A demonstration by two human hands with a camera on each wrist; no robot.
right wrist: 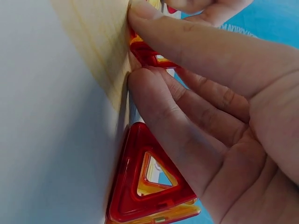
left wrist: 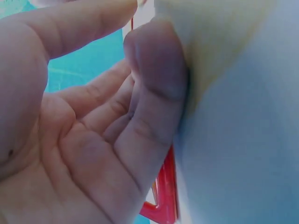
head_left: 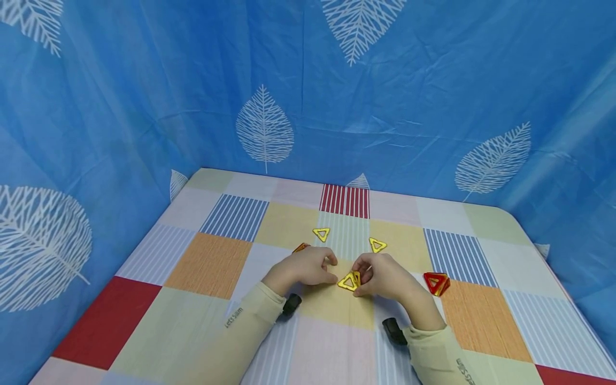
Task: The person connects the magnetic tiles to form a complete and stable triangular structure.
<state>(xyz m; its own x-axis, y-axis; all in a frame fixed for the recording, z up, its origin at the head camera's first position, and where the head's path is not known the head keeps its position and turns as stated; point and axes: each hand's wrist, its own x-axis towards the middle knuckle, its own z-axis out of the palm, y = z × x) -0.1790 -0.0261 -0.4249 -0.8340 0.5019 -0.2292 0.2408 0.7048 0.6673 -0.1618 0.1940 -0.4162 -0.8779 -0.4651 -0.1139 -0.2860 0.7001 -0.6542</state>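
Note:
My right hand [head_left: 385, 275] pinches a small triangular tile that stands up beside a flat yellow triangular tile [head_left: 347, 282] on the cloth. From the right wrist, red and yellow edges of the pinched triangular tile [right wrist: 150, 57] show between thumb and fingers. My left hand [head_left: 310, 266] rests with loosely bent fingers just left of the yellow tile, and nothing shows between its thumb and fingers in the left wrist view. Behind it, an orange-red piece [head_left: 301, 247] is mostly hidden; a red frame edge [left wrist: 166, 196] shows past the left palm.
Two yellow triangular tiles [head_left: 321, 233] [head_left: 377, 245] lie apart beyond the hands. Right of my right hand stands a red and yellow pyramid of triangular tiles [head_left: 436, 283]. A patchwork cloth [head_left: 212, 315] covers the table, with a blue leaf-print curtain [head_left: 385, 117] around it.

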